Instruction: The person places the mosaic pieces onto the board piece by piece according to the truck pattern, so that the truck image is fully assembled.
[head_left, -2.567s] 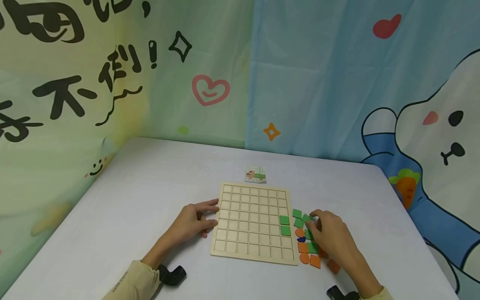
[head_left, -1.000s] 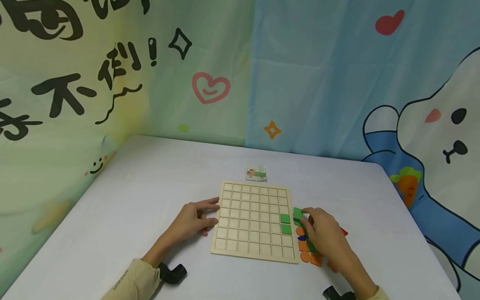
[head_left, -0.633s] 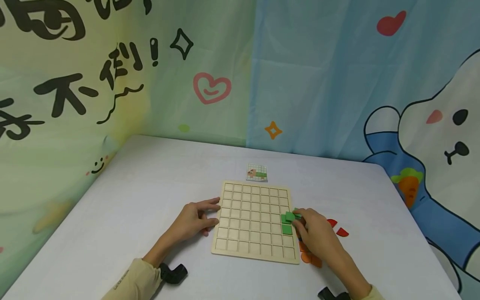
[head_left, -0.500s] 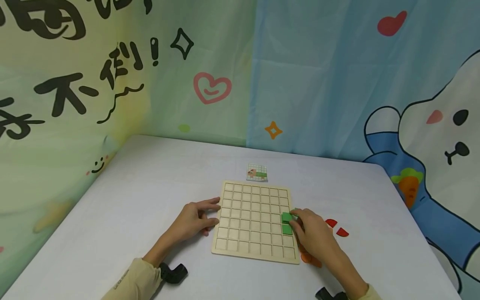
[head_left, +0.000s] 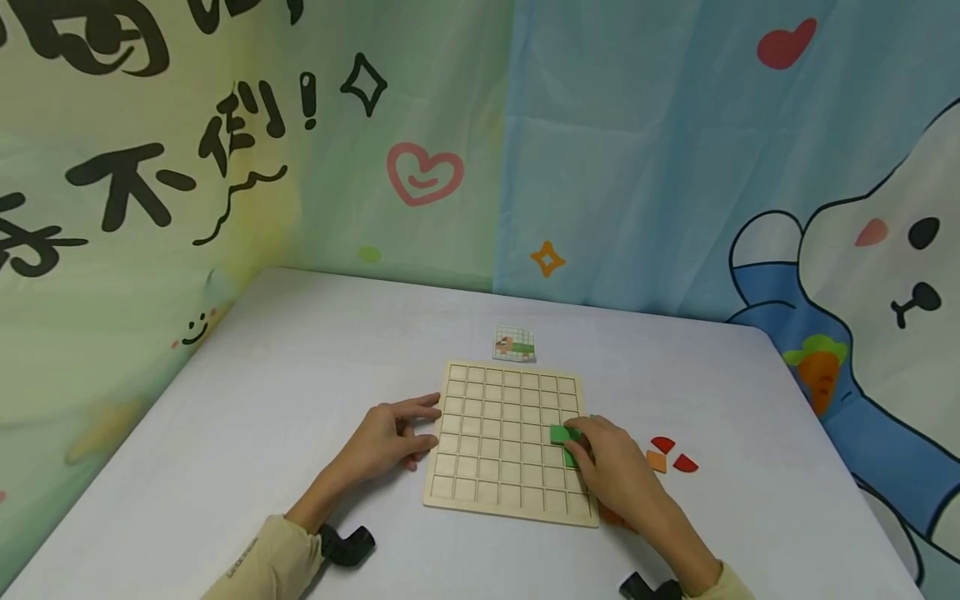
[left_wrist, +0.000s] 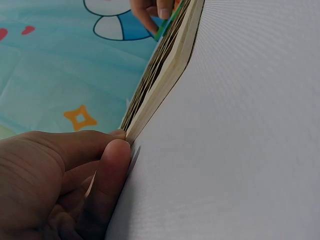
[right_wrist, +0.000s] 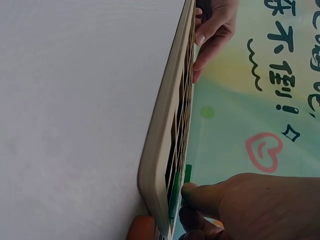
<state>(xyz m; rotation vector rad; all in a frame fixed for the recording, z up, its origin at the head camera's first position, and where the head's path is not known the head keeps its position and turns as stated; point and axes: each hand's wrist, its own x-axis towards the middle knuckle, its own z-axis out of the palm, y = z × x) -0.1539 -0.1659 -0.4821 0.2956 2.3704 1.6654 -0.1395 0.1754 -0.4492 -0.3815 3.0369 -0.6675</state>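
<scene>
reads "不倒!" in black characters (head_left: 117, 196) on yellow-green curtain (head_left: 330, 242); is printed too small to read on left sleeve (head_left: 266, 567).

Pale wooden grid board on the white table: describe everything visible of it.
The pale wooden grid board looks like a thin, roughly square slab with rounded corners, square cells filling its face inside a plain border. It lies flat on the white table. The bare left hand touches its left edge. Near its right edge, the bare right hand pinches a flat green tile over it; another green tile, partly hidden, sits in a cell.
</scene>
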